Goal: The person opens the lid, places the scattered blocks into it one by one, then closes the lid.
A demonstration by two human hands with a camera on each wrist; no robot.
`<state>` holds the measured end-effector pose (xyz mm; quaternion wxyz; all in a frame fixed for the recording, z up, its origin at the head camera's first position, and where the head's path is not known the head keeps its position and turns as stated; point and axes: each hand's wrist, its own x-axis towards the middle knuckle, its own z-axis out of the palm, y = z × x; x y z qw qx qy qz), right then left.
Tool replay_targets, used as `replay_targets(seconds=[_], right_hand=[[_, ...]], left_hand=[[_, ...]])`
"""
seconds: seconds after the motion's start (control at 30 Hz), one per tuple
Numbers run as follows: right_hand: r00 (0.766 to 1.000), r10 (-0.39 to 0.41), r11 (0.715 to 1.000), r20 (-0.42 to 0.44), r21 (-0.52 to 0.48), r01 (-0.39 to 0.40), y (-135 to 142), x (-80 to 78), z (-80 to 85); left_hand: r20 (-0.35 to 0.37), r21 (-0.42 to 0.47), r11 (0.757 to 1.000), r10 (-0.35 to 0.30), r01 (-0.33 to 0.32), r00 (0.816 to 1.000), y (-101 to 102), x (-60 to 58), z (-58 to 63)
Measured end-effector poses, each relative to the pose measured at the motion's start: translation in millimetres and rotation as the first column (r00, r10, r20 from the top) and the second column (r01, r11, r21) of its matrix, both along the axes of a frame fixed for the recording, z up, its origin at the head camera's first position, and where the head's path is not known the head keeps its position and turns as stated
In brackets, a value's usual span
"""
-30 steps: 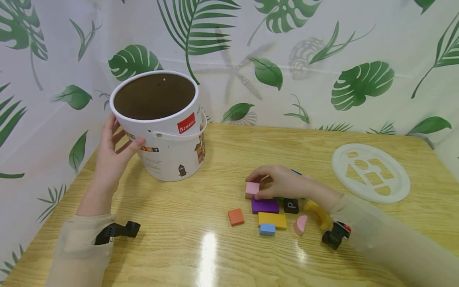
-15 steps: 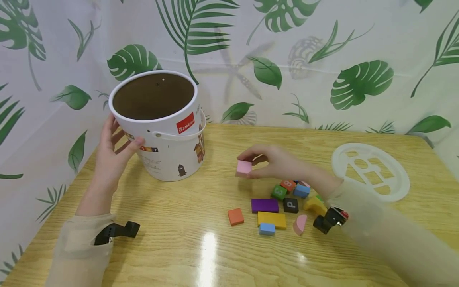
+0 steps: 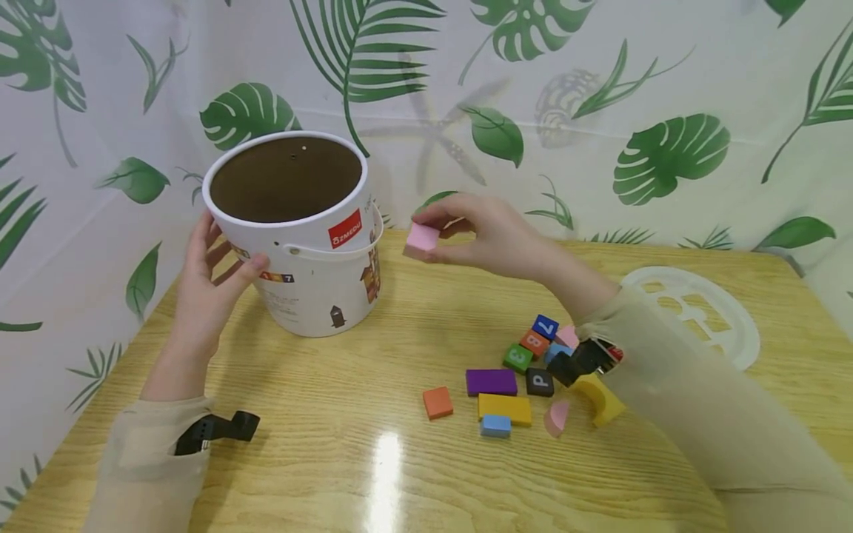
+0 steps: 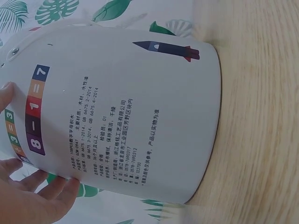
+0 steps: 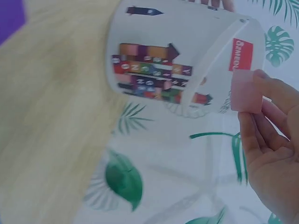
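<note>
A white bucket [image 3: 313, 289] with a thin handle and printed pictures stands upright at the back left of the table. My left hand [image 3: 209, 311] holds its left side, thumb on the near wall and fingers round the far side; the left wrist view shows these fingers [image 4: 63, 193] against the wall. To the right of the bucket, my right hand [image 3: 496, 237] pinches a pink block [image 3: 422, 242] between thumb and fingertips, above the table and below rim height. In the right wrist view the same pink block [image 5: 246, 91] overlaps the bucket. The bucket's bottom inside is hidden.
Several loose blocks lie mid-table, among them a purple block [image 3: 492, 383], a yellow block [image 3: 504, 409], an orange-red square [image 3: 437, 403] and a yellow arch [image 3: 603, 400]. A white stencil-like disc [image 3: 740, 326] lies at the right, partly behind the right sleeve. Leaf-patterned cloth hangs behind.
My right hand has lifted the pink block from beside the purple one and carried it up and left toward the bucket. The left hand and the bucket have stayed put.
</note>
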<state>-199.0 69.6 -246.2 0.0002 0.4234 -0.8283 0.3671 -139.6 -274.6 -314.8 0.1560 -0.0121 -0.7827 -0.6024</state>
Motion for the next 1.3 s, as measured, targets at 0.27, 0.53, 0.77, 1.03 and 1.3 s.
replay_targets(seconds=[0.27,0.53,0.77,1.03,1.3], right_hand=[[0.999,-0.038,0.992,0.007,-0.118,0.038,-35,-4.3,27.5],[0.992,-0.121,0.971,0.028,-0.207,0.124,-70,-10.7,48.7],[0.996,-0.081,0.97,0.046,-0.225,0.089,-100,-20.4,49.3],[0.991,-0.076,0.979,0.114,-0.182,0.096,-116,-30.1,39.7],[0.99,-0.101,0.989,0.098,-0.097,0.11,-121,-31.8,31.1]], left_hand=[[-0.01,-0.003,1.0,-0.001,0.001,1.0,-1,0.5,1.4],[-0.015,0.005,1.0,-0.005,0.006,1.0,-1,0.4,3.0],[-0.015,-0.011,1.0,0.0,-0.001,1.0,0,1.2,3.4],[-0.021,-0.028,1.0,-0.002,0.001,1.0,-1,1.0,2.4],[-0.019,-0.028,1.0,0.0,-0.001,1.0,-2,0.0,1.6]])
